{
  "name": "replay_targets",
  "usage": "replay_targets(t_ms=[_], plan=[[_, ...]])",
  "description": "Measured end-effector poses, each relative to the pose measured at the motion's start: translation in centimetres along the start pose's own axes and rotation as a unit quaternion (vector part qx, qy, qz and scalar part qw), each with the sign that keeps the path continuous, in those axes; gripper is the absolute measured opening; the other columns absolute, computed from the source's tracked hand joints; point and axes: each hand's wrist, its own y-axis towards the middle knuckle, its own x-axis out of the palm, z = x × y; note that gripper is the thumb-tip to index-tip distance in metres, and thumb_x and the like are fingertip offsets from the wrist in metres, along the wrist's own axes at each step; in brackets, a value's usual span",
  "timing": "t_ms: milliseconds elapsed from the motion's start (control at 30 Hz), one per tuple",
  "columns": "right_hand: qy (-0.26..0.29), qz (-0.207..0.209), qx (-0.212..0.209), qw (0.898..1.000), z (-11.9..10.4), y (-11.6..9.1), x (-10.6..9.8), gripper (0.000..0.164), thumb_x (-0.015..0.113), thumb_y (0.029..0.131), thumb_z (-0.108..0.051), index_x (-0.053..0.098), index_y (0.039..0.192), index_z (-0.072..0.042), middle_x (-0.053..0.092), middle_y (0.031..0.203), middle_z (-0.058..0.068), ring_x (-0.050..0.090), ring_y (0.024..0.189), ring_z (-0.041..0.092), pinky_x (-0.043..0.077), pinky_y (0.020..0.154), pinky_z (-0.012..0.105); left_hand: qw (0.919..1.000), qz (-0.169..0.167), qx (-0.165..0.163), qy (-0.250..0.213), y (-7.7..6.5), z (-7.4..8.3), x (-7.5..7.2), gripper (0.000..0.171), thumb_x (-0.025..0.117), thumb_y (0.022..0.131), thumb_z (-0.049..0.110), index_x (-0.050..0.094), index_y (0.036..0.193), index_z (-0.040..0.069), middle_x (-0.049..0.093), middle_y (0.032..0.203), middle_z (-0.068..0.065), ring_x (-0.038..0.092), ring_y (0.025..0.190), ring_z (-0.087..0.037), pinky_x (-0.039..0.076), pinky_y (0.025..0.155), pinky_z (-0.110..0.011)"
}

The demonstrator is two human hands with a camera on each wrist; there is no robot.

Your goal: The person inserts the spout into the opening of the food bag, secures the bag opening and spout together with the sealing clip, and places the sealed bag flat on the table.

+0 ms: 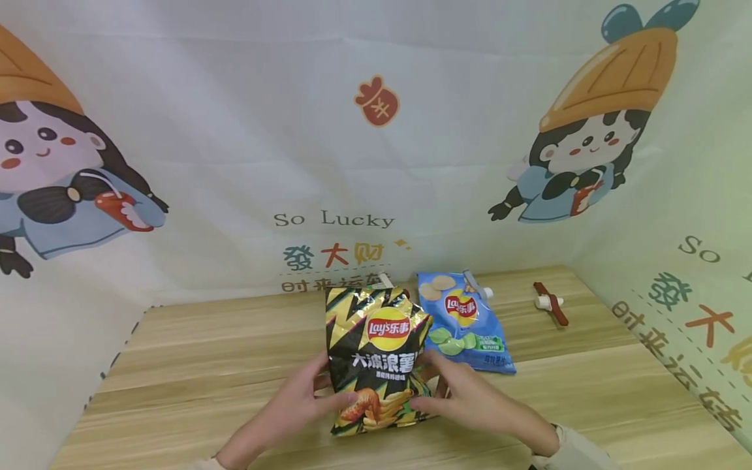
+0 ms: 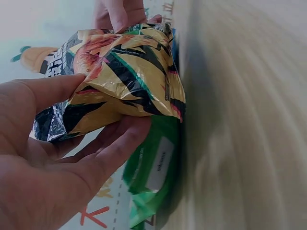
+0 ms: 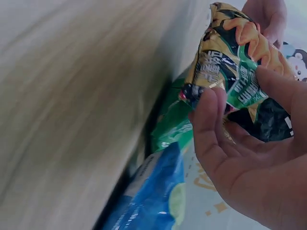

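Note:
A black and gold bag of chips (image 1: 376, 365) with a red and yellow logo is tilted up over the wooden table, its front facing me. My left hand (image 1: 294, 401) grips its lower left side, thumb on the front and fingers behind. My right hand (image 1: 470, 395) grips the lower right side in the same way. Both wrist views show the bag's crinkled bottom held between thumbs and fingers. A green bag (image 2: 153, 167), hidden behind the chip bag in the head view, shows beyond it in the wrist views.
A blue bag of chips (image 1: 464, 326) lies right of the held bag, a grey clip (image 1: 478, 285) with a white cap across its top. Farther right lies a dark red clip (image 1: 551, 304) with a white cap. A printed curtain (image 1: 235, 163) encloses the table (image 1: 223, 365).

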Motion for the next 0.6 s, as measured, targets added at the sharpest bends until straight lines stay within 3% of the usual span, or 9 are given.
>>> replay_targets(t_ms=[233, 400, 500, 600], plan=[[-0.002, -0.059, 0.01, 0.998, 0.7, -0.5, -0.4, 0.047, 0.068, 0.094, -0.037, 0.053, 0.128, -0.007, 0.065, 0.116, 0.008, 0.065, 0.085, 0.006, 0.055, 0.073, 0.025, 0.9998, -0.017, 0.01, 0.004, 0.0, -1.3, 0.6, 0.071, 0.073, 0.092, 0.02, 0.037, 0.148, -0.002, 0.052, 0.138, -0.027, 0.057, 0.121, -0.042, 0.053, 0.092, -0.033], [0.003, -0.084, 0.01, 0.996, 1.4, -0.7, -3.3, 0.035, 0.065, 0.097, -0.023, 0.061, 0.121, 0.001, 0.071, 0.101, 0.007, 0.068, 0.086, 0.014, 0.055, 0.074, 0.027, 0.9998, -0.017, 0.011, 0.007, -0.1, -1.9, 0.8, 0.07, 0.072, 0.092, 0.02, 0.036, 0.148, -0.002, 0.054, 0.136, -0.025, 0.06, 0.118, -0.037, 0.052, 0.093, -0.032], [0.03, -0.072, 0.022, 0.997, 2.2, -1.0, -6.1, 0.028, 0.06, 0.099, -0.016, 0.061, 0.117, 0.005, 0.071, 0.093, 0.013, 0.069, 0.08, 0.027, 0.057, 0.07, 0.035, 0.9998, -0.015, 0.001, 0.011, -0.1, -1.9, 0.8, 0.071, 0.072, 0.092, 0.02, 0.036, 0.149, -0.002, 0.055, 0.134, -0.025, 0.062, 0.116, -0.036, 0.054, 0.091, -0.032], [0.03, -0.01, 0.042, 0.999, 3.6, -1.2, -9.0, 0.026, 0.058, 0.101, -0.017, 0.06, 0.115, 0.006, 0.07, 0.087, 0.015, 0.067, 0.075, 0.032, 0.057, 0.065, 0.039, 0.9998, -0.012, -0.01, 0.012, 0.0, -1.9, 0.7, 0.07, 0.072, 0.093, 0.02, 0.036, 0.148, -0.002, 0.057, 0.131, -0.024, 0.063, 0.113, -0.035, 0.055, 0.088, -0.031]])
